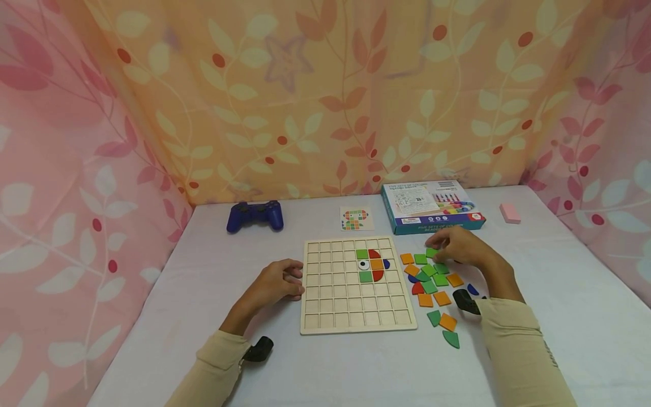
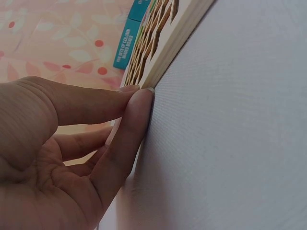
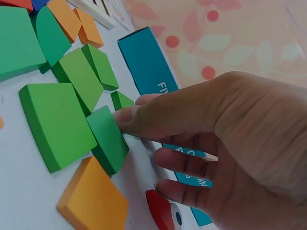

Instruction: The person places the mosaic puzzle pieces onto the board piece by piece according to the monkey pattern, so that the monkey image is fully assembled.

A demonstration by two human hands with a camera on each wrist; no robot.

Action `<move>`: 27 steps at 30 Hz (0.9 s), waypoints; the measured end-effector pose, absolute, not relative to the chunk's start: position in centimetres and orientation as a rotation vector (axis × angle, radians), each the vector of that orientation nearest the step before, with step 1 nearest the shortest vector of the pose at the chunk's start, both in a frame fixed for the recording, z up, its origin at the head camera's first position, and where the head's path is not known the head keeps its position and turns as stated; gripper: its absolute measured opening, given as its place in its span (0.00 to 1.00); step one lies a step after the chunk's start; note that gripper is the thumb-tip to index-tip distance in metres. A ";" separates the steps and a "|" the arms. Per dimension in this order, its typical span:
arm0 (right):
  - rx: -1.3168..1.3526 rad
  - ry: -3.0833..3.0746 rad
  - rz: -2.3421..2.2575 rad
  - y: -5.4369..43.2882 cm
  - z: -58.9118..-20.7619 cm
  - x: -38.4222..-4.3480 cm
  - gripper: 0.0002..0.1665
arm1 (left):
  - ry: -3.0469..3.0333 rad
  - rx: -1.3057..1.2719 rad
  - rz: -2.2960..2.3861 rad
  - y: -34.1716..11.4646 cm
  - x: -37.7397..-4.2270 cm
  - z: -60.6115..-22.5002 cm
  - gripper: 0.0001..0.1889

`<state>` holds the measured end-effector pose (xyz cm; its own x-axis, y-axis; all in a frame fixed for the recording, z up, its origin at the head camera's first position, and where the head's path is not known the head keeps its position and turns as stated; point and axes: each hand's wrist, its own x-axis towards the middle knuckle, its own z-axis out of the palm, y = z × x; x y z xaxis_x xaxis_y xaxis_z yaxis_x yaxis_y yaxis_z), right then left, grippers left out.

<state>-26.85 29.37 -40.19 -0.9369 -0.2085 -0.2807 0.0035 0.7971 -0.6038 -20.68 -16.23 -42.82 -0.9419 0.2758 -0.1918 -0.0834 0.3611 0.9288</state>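
My left hand (image 1: 274,281) is at the left edge of a wooden grid board (image 1: 330,305), with thumb and finger pinching that edge in the left wrist view. On the board's upper right lie green squares (image 1: 361,254), red quarter pieces (image 1: 374,254), an orange square (image 1: 376,264), a white eye tile (image 1: 363,264) and a blue half-round piece (image 1: 387,264). Above the loose tiles, my right hand (image 1: 460,247) has thumb and index finger on a green square tile (image 3: 121,100), pinching it. The hand partly hides this tile. Other green tiles (image 3: 58,127) lie around it.
Orange tiles (image 1: 425,300) and green quarter pieces (image 1: 451,339) spread right of the board. Behind stand a printed box (image 1: 432,227) and a small pattern card (image 1: 356,219). A blue game controller (image 1: 254,216) lies back left, a pink block (image 1: 510,213) back right. Patterned curtains surround the table.
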 end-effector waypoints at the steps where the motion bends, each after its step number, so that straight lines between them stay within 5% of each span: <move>1: -0.158 2.654 -0.884 29.4 -40.2 -26.9 0.26 | 2.314 0.169 1.604 -16.2 -20.7 -42.8 0.31; 27: -0.294 2.709 -0.901 26.2 -39.9 -26.9 0.28 | 2.325 0.179 1.595 -16.3 -20.7 -42.9 0.31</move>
<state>-26.92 26.17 -39.87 -0.9428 -0.2742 -0.1898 -0.1058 0.7857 -0.6095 -20.68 -16.27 -42.92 -0.9425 0.2775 -0.1860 -0.0737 0.3706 0.9259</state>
